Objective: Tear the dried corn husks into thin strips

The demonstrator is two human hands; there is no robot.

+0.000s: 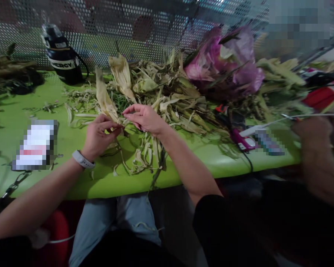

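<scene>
One dried corn husk standing tilted at twelve o'clock from the left hand, pinched near its base between thumb and fingertips; exact grip partly hidden behind the fingers. Just beside, between two and three o'clock, the right hand, half curled, thumb and forefinger nearly meeting close to the same base; impossible to tell whether clasping a strip or merely touching. Underneath, a green table, littered at four o'clock with loose scraps. Toward two o'clock, heaped husks, too tangled to sort, with a pink plastic bag beyond, contents largely obscured. At nine o'clock, a phone, screen masked by coarse squares; at eleven, a dark bottle, only "NERGY" readable. Far off at three o'clock, another person's hand, smeared by blur, fingers indistinct.
</scene>
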